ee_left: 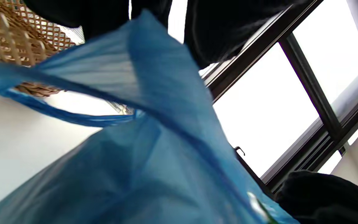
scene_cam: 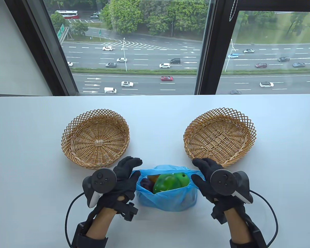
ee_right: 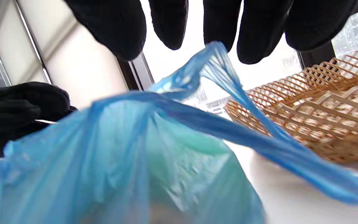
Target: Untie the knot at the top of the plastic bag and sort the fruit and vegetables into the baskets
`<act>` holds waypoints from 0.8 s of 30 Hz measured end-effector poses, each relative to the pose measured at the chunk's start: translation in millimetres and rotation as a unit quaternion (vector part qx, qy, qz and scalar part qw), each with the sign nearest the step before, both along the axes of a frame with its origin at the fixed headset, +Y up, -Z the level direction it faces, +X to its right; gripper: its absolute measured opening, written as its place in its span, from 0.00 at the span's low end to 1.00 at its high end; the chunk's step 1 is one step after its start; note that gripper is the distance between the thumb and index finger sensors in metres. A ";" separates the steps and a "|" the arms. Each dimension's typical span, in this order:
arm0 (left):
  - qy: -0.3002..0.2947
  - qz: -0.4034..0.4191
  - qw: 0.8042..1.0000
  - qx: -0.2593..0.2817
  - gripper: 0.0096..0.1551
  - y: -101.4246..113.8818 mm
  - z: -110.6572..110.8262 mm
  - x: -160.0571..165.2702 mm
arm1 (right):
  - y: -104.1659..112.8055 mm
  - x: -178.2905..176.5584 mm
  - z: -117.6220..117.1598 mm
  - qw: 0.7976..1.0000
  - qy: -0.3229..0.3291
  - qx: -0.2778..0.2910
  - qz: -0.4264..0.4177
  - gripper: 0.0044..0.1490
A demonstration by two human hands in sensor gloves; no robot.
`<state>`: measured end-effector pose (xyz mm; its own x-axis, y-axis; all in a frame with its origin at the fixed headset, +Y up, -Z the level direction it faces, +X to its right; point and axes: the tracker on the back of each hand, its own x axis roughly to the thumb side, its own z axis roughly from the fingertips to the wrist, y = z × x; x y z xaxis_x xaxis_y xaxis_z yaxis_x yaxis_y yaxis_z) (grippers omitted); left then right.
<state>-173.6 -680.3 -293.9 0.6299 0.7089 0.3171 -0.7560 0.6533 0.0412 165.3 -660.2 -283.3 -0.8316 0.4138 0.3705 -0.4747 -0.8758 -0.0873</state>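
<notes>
A blue plastic bag (scene_cam: 168, 200) stands with its mouth spread between my hands, the knot undone. Inside show a green pepper (scene_cam: 166, 183), a green fruit (scene_cam: 183, 178), a purple item (scene_cam: 146, 184) and an orange piece (scene_cam: 153, 177). My left hand (scene_cam: 131, 165) lies with straight fingers against the bag's left rim. My right hand (scene_cam: 200, 168) is at the right rim, its fingers also straight. In the right wrist view a loose bag handle (ee_right: 216, 62) rises up to my fingertips (ee_right: 253, 46). The left wrist view is filled by the bag (ee_left: 154, 161).
Two empty wicker baskets sit beyond the bag: the left basket (scene_cam: 67, 137) (ee_left: 11, 40) and the right basket (scene_cam: 250, 134) (ee_right: 331, 118). The white table (scene_cam: 155, 116) ends at a window at the back. Glove cables trail by both wrists.
</notes>
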 end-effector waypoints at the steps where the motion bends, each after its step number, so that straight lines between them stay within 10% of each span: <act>1: -0.016 -0.023 0.999 0.035 0.25 9.0 5.6 6.0 | 4.5 -6.2 4.5 0.999 0.011 0.033 -0.001 0.32; 7: -0.027 -0.221 0.969 0.106 0.26 23.0 18.4 48.4 | 9.4 -50.4 4.2 0.983 0.007 0.093 0.156 0.21; 14: 0.003 -0.394 0.918 0.044 0.22 13.3 8.9 62.4 | -4.8 -60.8 -10.5 0.957 0.001 0.019 0.290 0.21; 24: -0.026 -0.407 0.913 -0.031 0.47 3.6 0.4 49.4 | -17.1 -48.9 -9.2 0.945 0.021 -0.083 0.315 0.71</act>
